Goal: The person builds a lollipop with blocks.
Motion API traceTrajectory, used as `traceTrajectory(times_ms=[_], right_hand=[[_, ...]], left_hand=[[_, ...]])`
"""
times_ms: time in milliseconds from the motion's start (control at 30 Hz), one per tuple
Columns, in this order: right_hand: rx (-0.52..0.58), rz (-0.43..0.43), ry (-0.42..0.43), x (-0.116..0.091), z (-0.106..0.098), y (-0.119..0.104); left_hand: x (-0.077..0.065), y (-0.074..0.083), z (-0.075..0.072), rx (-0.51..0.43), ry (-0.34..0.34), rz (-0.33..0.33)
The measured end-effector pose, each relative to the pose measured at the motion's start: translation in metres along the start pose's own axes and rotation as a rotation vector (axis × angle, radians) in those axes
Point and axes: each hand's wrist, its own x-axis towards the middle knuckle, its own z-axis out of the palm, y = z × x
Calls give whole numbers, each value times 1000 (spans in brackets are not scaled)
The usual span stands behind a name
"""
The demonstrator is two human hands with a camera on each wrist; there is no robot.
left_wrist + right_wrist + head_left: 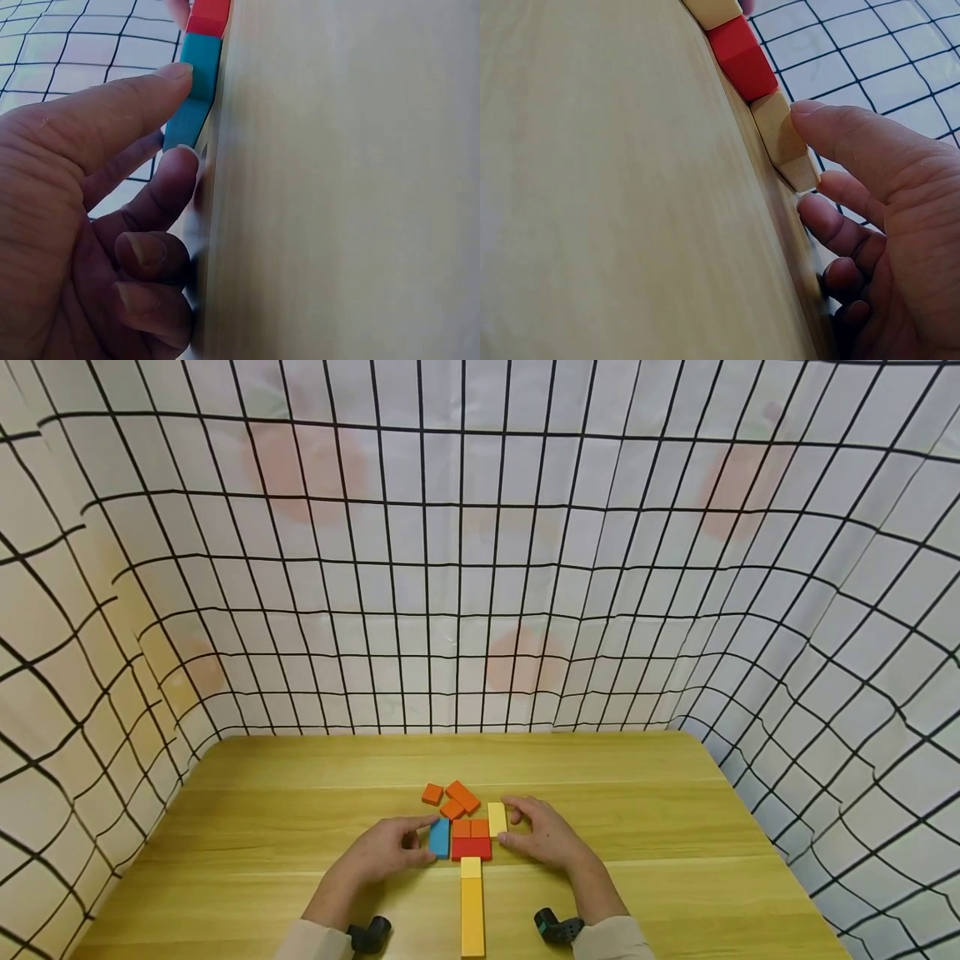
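My left hand [382,850] pinches a blue wooden block [439,839] by its ends, thumb at the near end and index finger at the far end. To the right, my right hand [547,837] holds a pale yellow block [497,820] the same way. Between them lie a red block [471,849] and two small orange blocks [461,828] side by side behind it. In the left wrist view the blue block [199,71] meets the red one. The right wrist view shows the pale yellow block [781,135] against the red block's other end.
Nearer me, a light yellow block [471,867] and a long yellow block [472,918] form a line. Three loose orange blocks [462,796] lie behind the group. Black netting [480,589] before a pale sheet encloses the wooden table [637,793] at the back and sides.
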Motion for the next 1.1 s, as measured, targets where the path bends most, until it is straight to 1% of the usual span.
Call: traceTrajectory(times_ms=[233, 567, 800, 900, 1100], right_hand=[[1, 2, -2, -1, -1, -2], [2, 2, -3, -1, -2, -3], [1, 1, -2, -1, -1, -3], [-2, -2, -3, -1, -1, -3], [-4, 4, -1, -2, -2, -5]], left_hand=[[4, -1, 2, 30, 20, -25], [6, -1, 4, 90, 58, -33], [9, -2, 9, 154, 118, -66], [10, -2, 10, 178, 141, -61], [12, -1, 12, 211, 166, -69]])
